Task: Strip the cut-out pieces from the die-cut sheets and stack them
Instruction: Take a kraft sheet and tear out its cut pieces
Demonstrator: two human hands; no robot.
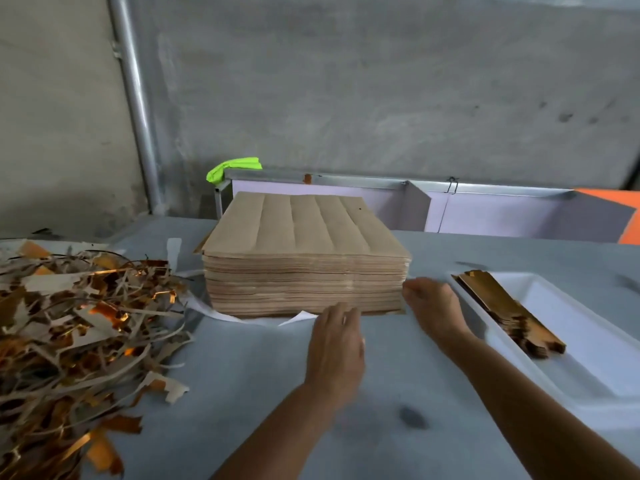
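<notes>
Stack of die-cut sheets (306, 258) at table (263, 375) centre; no legible writing showed. Left hand (334, 344), fingers straight and relaxed, lay at the stack's 6 o'clock edge, holding nothing. Right hand (433, 304), loosely curled, touched its 4 o'clock corner. Stripped pieces (507, 315) lay in a tray (588, 358) at 3 o'clock; scrap (76, 334) at 9 o'clock.

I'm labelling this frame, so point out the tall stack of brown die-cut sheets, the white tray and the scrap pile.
Tall stack of brown die-cut sheets (304, 233): head view, top sheet.
White rectangular tray (595, 362): head view, bare floor.
Tangled pile of copper-and-grey scrap strips (79, 327): head view, middle.
</notes>
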